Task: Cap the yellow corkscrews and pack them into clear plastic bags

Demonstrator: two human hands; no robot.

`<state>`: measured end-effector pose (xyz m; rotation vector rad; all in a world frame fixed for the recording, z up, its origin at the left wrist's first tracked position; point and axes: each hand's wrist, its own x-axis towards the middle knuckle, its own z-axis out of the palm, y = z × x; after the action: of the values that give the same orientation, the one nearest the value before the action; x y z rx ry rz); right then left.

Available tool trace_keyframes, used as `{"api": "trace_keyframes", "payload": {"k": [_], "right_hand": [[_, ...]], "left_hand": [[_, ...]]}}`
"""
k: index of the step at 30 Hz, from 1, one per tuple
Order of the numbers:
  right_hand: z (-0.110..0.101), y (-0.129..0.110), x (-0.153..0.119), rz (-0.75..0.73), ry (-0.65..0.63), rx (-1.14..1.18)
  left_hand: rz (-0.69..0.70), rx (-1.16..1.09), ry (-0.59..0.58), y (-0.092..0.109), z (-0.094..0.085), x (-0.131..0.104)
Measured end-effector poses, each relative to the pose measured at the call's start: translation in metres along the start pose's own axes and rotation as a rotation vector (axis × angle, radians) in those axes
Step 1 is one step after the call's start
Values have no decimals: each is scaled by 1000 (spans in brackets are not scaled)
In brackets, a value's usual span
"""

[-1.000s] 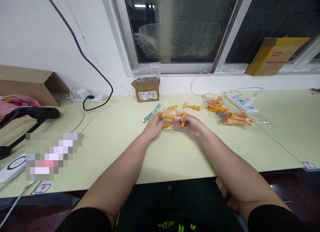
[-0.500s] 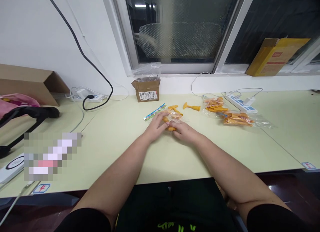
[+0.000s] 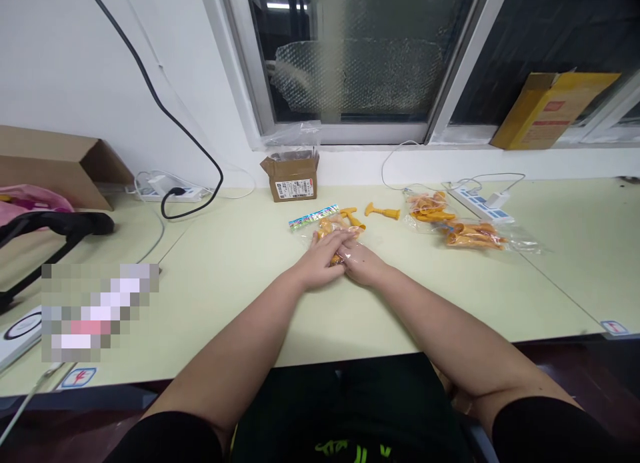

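A clear plastic bag (image 3: 327, 224) with orange plastic pieces in it lies on the table, its colourful printed header strip (image 3: 314, 217) toward the back left. My left hand (image 3: 323, 260) grips the bag from the left, its fingers reaching across toward my other hand and its thumb nearer me. From the right, my right hand (image 3: 367, 262) meets it at the bag, and shiny film shows over its knuckles. The right fingers are hidden by the left hand and the film. Just behind the hands sits an orange T-shaped piece (image 3: 354, 219).
Another orange T-handled piece (image 3: 383, 212) lies behind and right. Farther right are two clear bags of orange parts, one at the back (image 3: 430, 206) and one nearer (image 3: 475, 236). A small cardboard box (image 3: 293, 183) stands by the wall. A power strip (image 3: 483, 203) lies at right.
The bag has turned, its header strip now lying flatter and slightly farther right. My left fingers have stretched over toward the right hand, and both hands have come slightly nearer me.
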<state>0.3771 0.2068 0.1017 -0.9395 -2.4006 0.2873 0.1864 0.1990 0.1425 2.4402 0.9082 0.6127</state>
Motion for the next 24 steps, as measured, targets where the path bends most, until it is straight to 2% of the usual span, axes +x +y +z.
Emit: {"api": "trace_keyframes", "payload": {"k": [3, 7, 9, 12, 15, 19, 21, 24], "right_hand": [[2, -3, 3, 82, 17, -52], [-1, -8, 8, 256, 12, -58], [-6, -9, 8, 249, 21, -8], [-17, -8, 2, 128, 50, 79], [-27, -7, -4, 76, 15, 173], [-31, -12, -6, 110, -32, 202], [-29, -16, -4, 96, -42, 176], [-25, -21, 1, 21, -21, 205]], "left_hand": [[141, -61, 63, 2, -2, -4], [197, -101, 151, 5, 4, -4], [233, -113, 223, 5, 7, -1], [280, -108, 323, 1, 7, 3], [217, -69, 433, -3, 6, 3], [-12, 2, 691, 0, 7, 3], [-62, 10, 722, 4, 8, 3], [-34, 13, 671, 13, 9, 4]]}}
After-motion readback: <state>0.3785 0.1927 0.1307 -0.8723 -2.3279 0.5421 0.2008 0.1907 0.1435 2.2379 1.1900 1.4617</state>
